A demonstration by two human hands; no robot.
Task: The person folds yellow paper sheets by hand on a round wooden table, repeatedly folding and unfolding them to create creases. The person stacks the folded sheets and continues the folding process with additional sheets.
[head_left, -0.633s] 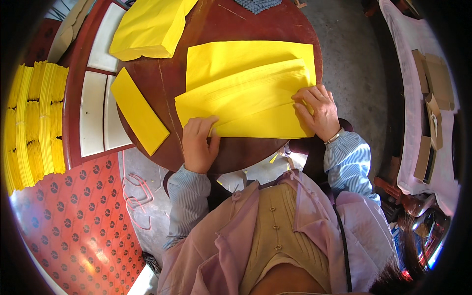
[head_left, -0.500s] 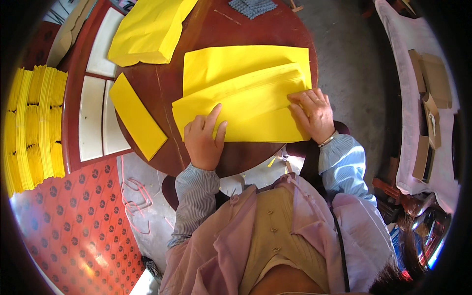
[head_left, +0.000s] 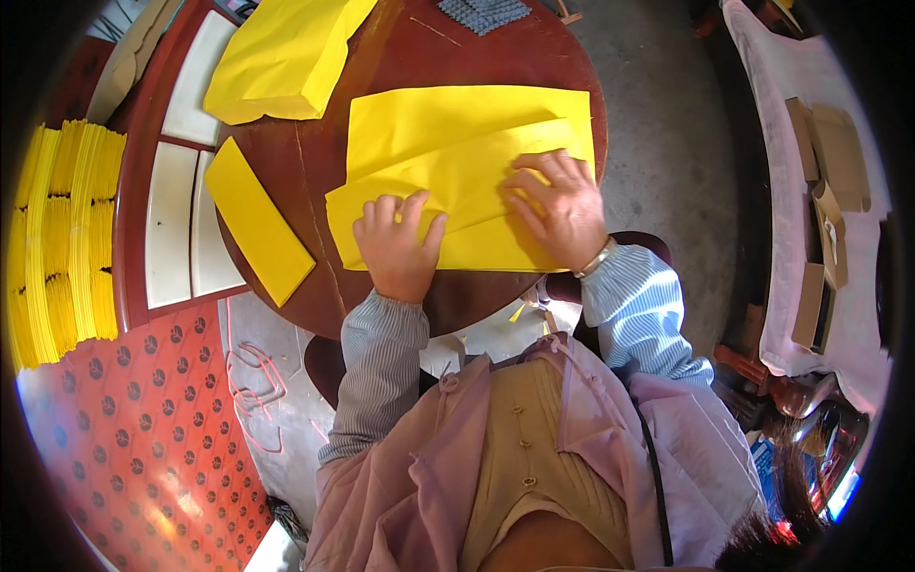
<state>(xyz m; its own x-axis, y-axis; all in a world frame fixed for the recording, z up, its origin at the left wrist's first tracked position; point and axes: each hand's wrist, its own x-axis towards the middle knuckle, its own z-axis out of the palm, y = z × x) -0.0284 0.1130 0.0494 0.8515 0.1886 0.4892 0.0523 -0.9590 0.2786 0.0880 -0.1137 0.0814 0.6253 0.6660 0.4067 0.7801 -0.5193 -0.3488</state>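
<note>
A partly folded stack of yellow paper (head_left: 467, 110) lies in front of me on a round red-brown table (head_left: 448, 57). Its near part is folded over, leaving the far part flat beyond the slanting edge. My left hand (head_left: 398, 243) rests on the folded part near its left end, fingers bent a little and apart. On the right side of the same fold lies my right hand (head_left: 558, 205), a bracelet at its wrist, its fingers spread and slightly curled over the paper. Neither hand grips anything. A narrow folded yellow strip of paper (head_left: 257, 221) lies left of the stack.
A thick yellow paper pile (head_left: 286, 62) sits at the table's far left, and a grey cloth (head_left: 483, 13) at its far edge. Bundled yellow papers (head_left: 67, 238) are stacked at the left. Cardboard boxes (head_left: 839, 157) stand on a pink-covered surface (head_left: 782, 315) at the right.
My right hand has slid left across the paper, away from its right edge. My left hand stays near the left end, its fingers now more bent.
</note>
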